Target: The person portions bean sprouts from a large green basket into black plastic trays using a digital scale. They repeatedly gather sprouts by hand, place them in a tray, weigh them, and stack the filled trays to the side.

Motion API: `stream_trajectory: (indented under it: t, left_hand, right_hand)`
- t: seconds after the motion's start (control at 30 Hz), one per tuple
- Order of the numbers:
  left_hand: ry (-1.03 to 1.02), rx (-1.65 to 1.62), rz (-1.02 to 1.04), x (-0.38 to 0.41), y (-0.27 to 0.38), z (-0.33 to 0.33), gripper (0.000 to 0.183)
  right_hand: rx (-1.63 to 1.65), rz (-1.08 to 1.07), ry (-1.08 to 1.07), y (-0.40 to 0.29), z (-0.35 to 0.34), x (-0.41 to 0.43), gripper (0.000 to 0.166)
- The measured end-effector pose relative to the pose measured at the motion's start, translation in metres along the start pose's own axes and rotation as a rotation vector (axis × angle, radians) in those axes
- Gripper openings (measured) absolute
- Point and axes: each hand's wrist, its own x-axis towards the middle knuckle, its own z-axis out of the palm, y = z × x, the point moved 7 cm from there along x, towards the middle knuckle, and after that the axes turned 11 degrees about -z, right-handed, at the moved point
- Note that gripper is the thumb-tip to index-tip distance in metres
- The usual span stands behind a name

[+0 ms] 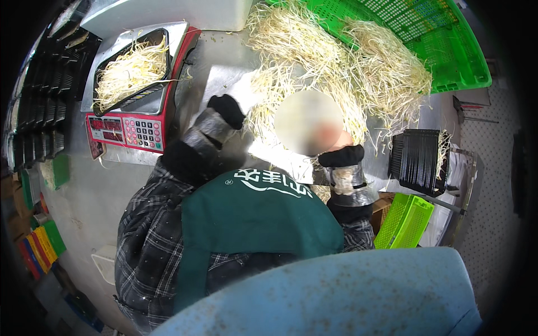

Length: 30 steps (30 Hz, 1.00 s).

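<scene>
My left forearm, in a plaid sleeve with clear wrap, ends in a black cuff (227, 110) between the scale and the sprouts; the left hand itself cannot be made out. My right hand (341, 140) is at the near edge of the loose bean sprouts (351, 98), mostly covered by a blurred disc; only bare skin above its black cuff shows, and its grip is hidden. On the metal plate of a red digital scale (124, 133), at the left, a black plastic tray (167, 50) holds a heap of bean sprouts (132, 71).
A green perforated plastic crate (454, 59) lies at the upper right, with sprouts spilling out. Stacked black trays (418, 159) stand at the right table edge, more (42, 96) at the far left. A white container (168, 14) stands behind the scale. A lime-green basket (403, 222) is at lower right.
</scene>
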Motion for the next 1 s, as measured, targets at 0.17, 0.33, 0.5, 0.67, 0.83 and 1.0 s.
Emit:
stream_trajectory:
  t: [0.17,0.33,0.5,0.67,0.83,1.0]
  left_hand:
    - [0.061,-0.344,-0.227,-0.014,-0.023,-0.016,0.05]
    - [0.016,-0.477,0.115,0.002,0.006,0.028,0.041]
    - [-0.331,-0.564,0.043,-0.023,0.073,0.038,0.033]
    - [-0.047,-0.449,-0.015,-0.016,0.006,-0.022,0.034]
    - [0.132,0.32,0.059,-0.028,0.017,-0.021,0.053]
    - [0.203,0.219,0.132,-0.013,-0.002,0.002,0.071]
  right_hand:
    - [0.13,-0.164,0.1,-0.011,0.015,0.02,0.029]
    - [-0.801,-0.227,0.447,-0.033,0.032,0.041,0.026]
    - [-1.534,-0.018,0.375,-0.131,0.072,0.059,0.028]
    - [-1.339,-0.049,0.585,-0.113,-0.007,0.01,0.029]
    - [-1.574,-0.143,0.585,-0.105,0.014,-0.005,0.006]
    - [-1.653,-0.406,0.266,-0.082,0.099,0.029,0.01]
